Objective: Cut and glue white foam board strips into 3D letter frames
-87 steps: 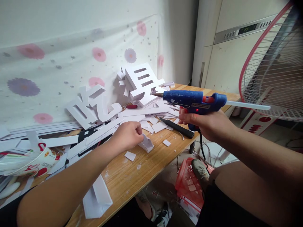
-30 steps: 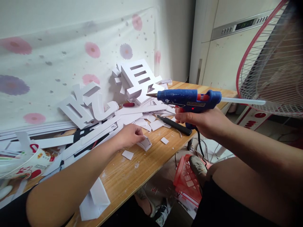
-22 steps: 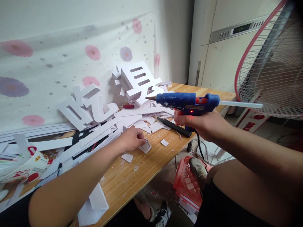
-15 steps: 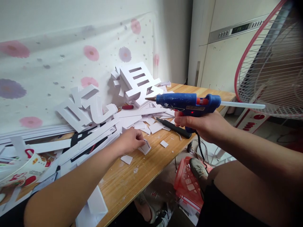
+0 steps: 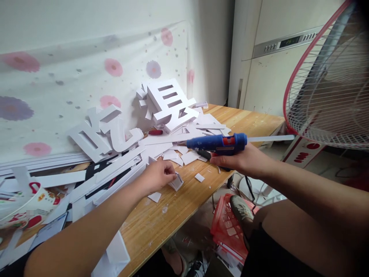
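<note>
My right hand [image 5: 243, 159] is wrapped round the handle of a blue hot glue gun [image 5: 216, 144], held above the table with its nozzle to the left. A white glue stick [image 5: 272, 138] sticks out of its back end. My left hand [image 5: 160, 175] pinches a small white foam board piece [image 5: 177, 182] at the tabletop; my fingers cover part of it. Small flat white offcuts lie near it, one offcut [image 5: 155, 197] in front of the hand and another offcut [image 5: 199, 177] to its right. A black-handled cutter [image 5: 204, 154] is partly hidden behind the glue gun.
White foam characters [image 5: 173, 104] lean at the back of the wooden table [image 5: 150, 231] among strips and scraps. A paper tub [image 5: 31, 207] stands at the left. On the right are a fan [image 5: 325, 88] and, below the table edge, a red plastic basket [image 5: 225, 219].
My right hand has lowered the glue gun and brought it left, closer to the scraps and my left hand. My left hand keeps its pinch on the foam board piece.
</note>
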Demonstrator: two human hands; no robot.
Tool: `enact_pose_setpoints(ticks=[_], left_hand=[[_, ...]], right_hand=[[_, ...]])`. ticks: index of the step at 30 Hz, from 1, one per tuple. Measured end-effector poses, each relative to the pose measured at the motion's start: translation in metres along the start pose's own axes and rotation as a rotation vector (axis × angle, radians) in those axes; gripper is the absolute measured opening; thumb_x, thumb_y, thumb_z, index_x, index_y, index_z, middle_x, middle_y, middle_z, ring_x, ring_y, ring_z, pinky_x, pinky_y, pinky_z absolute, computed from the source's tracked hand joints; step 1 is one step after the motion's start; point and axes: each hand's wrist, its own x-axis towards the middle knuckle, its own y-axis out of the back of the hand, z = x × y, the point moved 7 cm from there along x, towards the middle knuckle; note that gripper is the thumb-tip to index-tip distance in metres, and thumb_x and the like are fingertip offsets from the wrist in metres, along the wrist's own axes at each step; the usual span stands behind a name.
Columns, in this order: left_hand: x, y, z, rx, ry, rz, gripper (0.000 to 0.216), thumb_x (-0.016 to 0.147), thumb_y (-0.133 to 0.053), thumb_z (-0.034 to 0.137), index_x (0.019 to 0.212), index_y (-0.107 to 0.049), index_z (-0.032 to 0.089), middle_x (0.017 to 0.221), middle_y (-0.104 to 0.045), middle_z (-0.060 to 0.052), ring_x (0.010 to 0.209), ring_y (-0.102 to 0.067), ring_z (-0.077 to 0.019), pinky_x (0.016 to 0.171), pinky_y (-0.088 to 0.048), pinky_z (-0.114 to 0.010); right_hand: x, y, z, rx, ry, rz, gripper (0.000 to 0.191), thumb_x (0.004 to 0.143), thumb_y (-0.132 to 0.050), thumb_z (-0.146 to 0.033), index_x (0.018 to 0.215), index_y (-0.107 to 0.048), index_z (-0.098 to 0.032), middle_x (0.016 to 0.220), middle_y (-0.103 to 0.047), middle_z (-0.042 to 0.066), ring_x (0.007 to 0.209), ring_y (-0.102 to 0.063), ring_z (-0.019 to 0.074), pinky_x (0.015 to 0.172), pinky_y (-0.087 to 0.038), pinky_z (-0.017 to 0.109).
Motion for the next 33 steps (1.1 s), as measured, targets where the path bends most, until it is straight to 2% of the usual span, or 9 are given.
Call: enact_pose_setpoints(ticks=[4, 7, 11, 18, 29, 33], left_hand=[[-0.005, 0.000, -0.002, -0.053, -0.011, 0.028, 0.015, 0.069, -0.059, 0.034, 0.068, -0.061, 0.019, 0.067, -0.061, 0.000, 0.065, -0.054, -0.0165, 0.060, -0.038, -0.028], [-0.006, 0.000, -0.006, -0.080, -0.011, 0.039, 0.016, 0.070, -0.057, 0.033, 0.072, -0.064, 0.019, 0.069, -0.063, -0.001, 0.066, -0.055, -0.0168, 0.061, -0.038, -0.028], [-0.003, -0.001, -0.010, -0.103, -0.009, 0.023, 0.017, 0.070, -0.059, 0.033, 0.071, -0.066, 0.018, 0.071, -0.066, -0.002, 0.069, -0.058, -0.0182, 0.062, -0.039, -0.028], [-0.002, -0.002, -0.010, -0.122, -0.002, 0.012, 0.014, 0.068, -0.061, 0.031, 0.071, -0.068, 0.019, 0.069, -0.066, -0.001, 0.064, -0.055, -0.0161, 0.059, -0.038, -0.027], [-0.001, -0.003, -0.011, -0.165, 0.017, 0.019, 0.014, 0.067, -0.062, 0.030, 0.072, -0.069, 0.018, 0.068, -0.066, -0.001, 0.063, -0.055, -0.0161, 0.058, -0.038, -0.027], [-0.001, -0.003, -0.012, -0.170, 0.023, 0.020, 0.015, 0.066, -0.063, 0.030, 0.072, -0.069, 0.018, 0.065, -0.064, -0.001, 0.061, -0.054, -0.0159, 0.057, -0.037, -0.027]], right_hand=[[-0.004, -0.021, 0.025, -0.182, -0.075, -0.173, 0.015, 0.067, -0.065, -0.029, 0.076, -0.059, -0.019, 0.065, -0.056, -0.001, 0.058, -0.050, 0.0138, 0.054, -0.042, 0.027], [-0.006, -0.033, 0.030, -0.293, -0.046, -0.230, 0.010, 0.068, -0.063, -0.024, 0.075, -0.059, -0.018, 0.066, -0.058, -0.001, 0.058, -0.051, 0.0137, 0.056, -0.041, 0.027], [-0.004, -0.043, 0.030, -0.423, -0.017, -0.248, 0.007, 0.069, -0.061, -0.022, 0.075, -0.061, -0.018, 0.072, -0.061, 0.002, 0.064, -0.055, 0.0163, 0.060, -0.043, 0.028], [0.000, -0.055, 0.039, -0.471, -0.062, -0.242, 0.008, 0.068, -0.062, -0.020, 0.076, -0.061, -0.019, 0.076, -0.065, 0.004, 0.066, -0.058, 0.0181, 0.061, -0.043, 0.029], [0.000, -0.056, 0.033, -0.537, -0.062, -0.212, 0.010, 0.070, -0.062, -0.020, 0.080, -0.065, -0.019, 0.076, -0.064, 0.004, 0.067, -0.057, 0.0182, 0.061, -0.041, 0.028], [0.000, -0.057, 0.035, -0.560, -0.092, -0.224, 0.004, 0.069, -0.062, -0.019, 0.073, -0.061, -0.019, 0.076, -0.063, 0.004, 0.068, -0.058, 0.0191, 0.062, -0.041, 0.029]])
